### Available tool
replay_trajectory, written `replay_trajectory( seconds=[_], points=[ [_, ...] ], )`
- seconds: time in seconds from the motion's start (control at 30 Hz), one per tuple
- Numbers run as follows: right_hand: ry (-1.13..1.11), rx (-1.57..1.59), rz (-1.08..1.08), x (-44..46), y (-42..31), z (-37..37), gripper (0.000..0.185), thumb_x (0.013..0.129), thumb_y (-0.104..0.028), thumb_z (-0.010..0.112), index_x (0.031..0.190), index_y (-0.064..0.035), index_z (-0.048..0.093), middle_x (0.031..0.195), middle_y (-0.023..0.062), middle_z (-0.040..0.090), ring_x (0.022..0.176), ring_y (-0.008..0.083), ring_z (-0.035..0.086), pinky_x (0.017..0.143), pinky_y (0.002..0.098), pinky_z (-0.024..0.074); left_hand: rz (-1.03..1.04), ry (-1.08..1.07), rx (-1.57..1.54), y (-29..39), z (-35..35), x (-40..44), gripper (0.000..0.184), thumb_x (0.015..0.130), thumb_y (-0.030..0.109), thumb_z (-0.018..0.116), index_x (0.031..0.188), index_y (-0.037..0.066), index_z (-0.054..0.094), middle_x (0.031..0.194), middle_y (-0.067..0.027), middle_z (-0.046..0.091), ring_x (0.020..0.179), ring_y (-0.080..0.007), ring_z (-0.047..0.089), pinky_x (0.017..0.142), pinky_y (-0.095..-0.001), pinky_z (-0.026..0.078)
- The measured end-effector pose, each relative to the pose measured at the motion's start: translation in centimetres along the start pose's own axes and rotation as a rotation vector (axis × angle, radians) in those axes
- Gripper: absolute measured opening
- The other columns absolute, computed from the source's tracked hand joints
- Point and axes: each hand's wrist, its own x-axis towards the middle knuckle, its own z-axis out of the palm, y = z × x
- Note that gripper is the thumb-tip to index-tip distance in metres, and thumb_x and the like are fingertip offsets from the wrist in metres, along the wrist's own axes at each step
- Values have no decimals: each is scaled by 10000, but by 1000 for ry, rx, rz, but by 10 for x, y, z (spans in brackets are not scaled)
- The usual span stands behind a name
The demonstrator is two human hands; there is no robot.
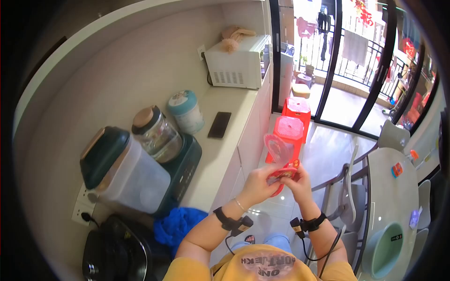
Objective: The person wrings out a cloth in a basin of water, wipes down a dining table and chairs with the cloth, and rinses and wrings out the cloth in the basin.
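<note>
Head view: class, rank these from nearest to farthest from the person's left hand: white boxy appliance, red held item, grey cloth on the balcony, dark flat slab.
From the left hand:
1. Red held item: in the grasp.
2. Dark flat slab: on the counter, left.
3. White boxy appliance: counter's far end.
4. Grey cloth: hanging beyond the glass doors.

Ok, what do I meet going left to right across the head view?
Green-lidded container, teal-lidded canister, dark phone-like slab, left hand, red item held in both hands, right hand, green basin.
</note>
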Motion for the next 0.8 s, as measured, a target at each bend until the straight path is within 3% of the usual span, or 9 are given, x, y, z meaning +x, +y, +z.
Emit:
replay_trajectory(
  seconds=[0.07,0.17,0.23,0.3,0.4,0.53,0.63,0.7,0.8],
  points=[
    [16,-66,-72,44,0,-2,368,688,33,721,1022,6,570,1016,29,485,941,141,550,830,279,452,99,74,-7,-18,-4,38,350,738,97,697,1064,6,611,860,-122,667,730,-156,641,647,-277,499],
    [22,-176,-208,120,-3,9,344,722,-37,708,1028,2,556,1014,35,493,896,137,540,812,272,443,-69,192,-170,-51,-17,93,348,727,64,680,1062,12,604,898,-118,656,778,-194,642,674,-294,501],
    [-1,-299,-294,173,7,10,348,743,-81,698,1044,1,545,1022,38,498,873,142,536,802,271,443,-64,297,-372,-81,-32,134,346,741,61,684,1071,7,599,922,-79,659,801,-105,611,693,-259,496],
    [25,-381,-382,224,11,11,368,783,-137,672,1090,2,525,1029,63,512,908,168,520,814,282,432,64,402,-358,-99,-64,175,353,765,23,656,1106,-2,569,954,-73,654,840,-123,621,751,-263,506],
    [110,-574,-511,310,49,-19,364,851,-178,613,1149,6,513,1067,89,524,993,186,502,879,313,412,-54,564,-585,-128,-112,223,371,776,-51,621,1134,-5,535,1032,-97,637,919,-174,627,826,-311,512],
    [-98,-373,-2,407,176,-74,391,934,-231,509,1252,-8,464,1140,94,537,1031,186,528,871,320,439,-299,735,-843,-253,-167,258,389,771,-74,602,1146,-7,527,1063,-124,628,953,-234,628,816,-363,528],
    [-232,-28,475,422,171,-45,434,930,-244,514,1285,-11,422,1112,83,557,1010,167,548,805,321,482,-504,892,-900,-327,-185,264,386,756,-77,606,1131,-7,547,1038,-127,632,929,-265,631,789,-381,533],
    [-343,26,452,429,179,-34,462,922,-206,516,1307,5,372,1073,105,580,946,174,586,746,314,506,-637,965,-855,-374,-192,253,374,752,-77,606,1117,-10,559,1024,-127,637,917,-265,632,783,-390,532],
    [-538,58,503,444,196,-31,497,907,-137,512,1324,37,306,1011,147,607,830,203,633,679,300,525,-749,1081,-565,-357,-192,259,350,732,-48,639,1076,-29,575,1000,-138,637,890,-260,633,757,-372,526]
  ],
)
